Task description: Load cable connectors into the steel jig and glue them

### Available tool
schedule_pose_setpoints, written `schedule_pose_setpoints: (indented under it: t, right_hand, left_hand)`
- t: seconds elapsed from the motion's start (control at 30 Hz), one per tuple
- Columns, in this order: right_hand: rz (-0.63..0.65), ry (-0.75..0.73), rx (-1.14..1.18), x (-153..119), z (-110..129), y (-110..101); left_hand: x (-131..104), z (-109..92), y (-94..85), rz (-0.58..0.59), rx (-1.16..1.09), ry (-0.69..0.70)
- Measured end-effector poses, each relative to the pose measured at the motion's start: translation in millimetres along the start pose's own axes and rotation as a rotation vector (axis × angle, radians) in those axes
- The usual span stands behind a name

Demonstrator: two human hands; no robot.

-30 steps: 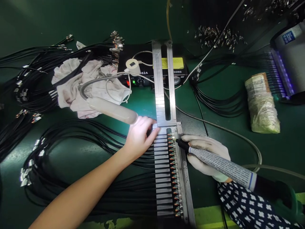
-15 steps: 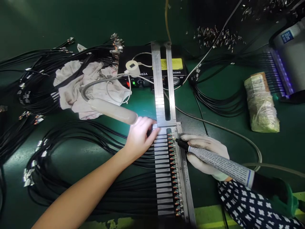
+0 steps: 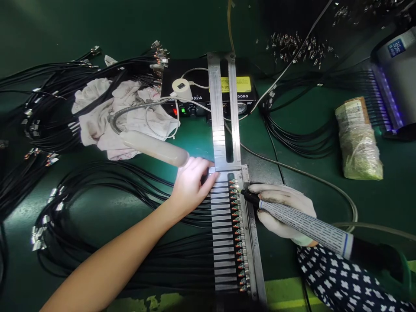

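At the centre of the dark green tabletop (image 3: 195, 138), here's the long silver metal jig (image 3: 224, 255), running from near to far, with black cables (image 3: 139, 190) coming in from the left across its slotted strip. Along its right part sits a row of small metal connectors with orange and green bits (image 3: 238, 234).

Your bare left hand (image 3: 191, 184) is at the jig's far end, thumb and forefinger at its left edge with a narrow gap between their tips; whether they pinch it, you can't tell from here. Your right hand (image 3: 286, 210), in a smudged white glove, is closed around a thick pen-shaped tool with a printed white wrap and black tip (image 3: 302, 225). That tip is right by the connectors at the far end of the row; contact is unclear.

Just left and far of your left hand, a pale rounded lamp head on a grey flexible neck (image 3: 154, 148) throws bright light onto your knuckles. Beyond the jig, a slotted silver metal frame (image 3: 216, 108) stretches over the black control box with a yellow label (image 3: 195, 108). Left of that box, a crumpled whitish cloth (image 3: 126, 121) lies under more cables; over on the right there's a plastic-wrapped block (image 3: 359, 143).
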State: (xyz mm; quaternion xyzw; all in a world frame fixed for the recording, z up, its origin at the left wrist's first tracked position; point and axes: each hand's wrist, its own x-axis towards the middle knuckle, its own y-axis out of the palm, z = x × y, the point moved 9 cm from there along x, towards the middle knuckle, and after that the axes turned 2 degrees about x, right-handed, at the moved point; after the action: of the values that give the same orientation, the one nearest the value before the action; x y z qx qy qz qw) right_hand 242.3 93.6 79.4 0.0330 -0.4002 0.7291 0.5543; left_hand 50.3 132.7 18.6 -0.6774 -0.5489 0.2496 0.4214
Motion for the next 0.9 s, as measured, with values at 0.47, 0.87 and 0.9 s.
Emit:
schedule_pose_setpoints:
  t: [0.47,0.87,0.9]
  right_hand:
    - [-0.011,0.031,-0.001,2.8,-0.6,1.3]
    - [-0.062,0.039,-0.004,-7.1,2.8,-9.6]
    - [-0.063,0.044,0.000,-8.4,4.2,-10.5]
  left_hand:
    - [0.5,0.8,0.5,0.004,0.011,0.003]
    - [-0.6,2.1,1.0,-0.010,0.004,0.004]
    - [-0.8,2.3,1.1,-0.010,0.005,0.005]
